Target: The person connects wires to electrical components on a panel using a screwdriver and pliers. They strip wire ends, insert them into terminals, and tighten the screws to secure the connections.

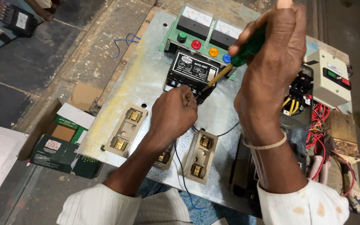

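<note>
My right hand [271, 71] grips a screwdriver [238, 58] with a green handle, its yellowish shaft slanting down-left to the front terminals of a black control unit [190, 71]. My left hand [173, 114] is closed just below that unit, fingers pinched at its terminal row; what it pinches is hidden, though a blue wire [183, 166] runs from under the hand toward me. The unit sits on a grey metal panel [146, 71] below a green bracket [169, 35] with two meters and coloured indicator lamps.
Three beige fuse holders [126, 129] are mounted along the panel's near edge. A white starter box [330, 77] and a tangle of red and yellow wires [319, 125] lie right. An open cardboard box with a green carton [57, 152] sits on the floor at left.
</note>
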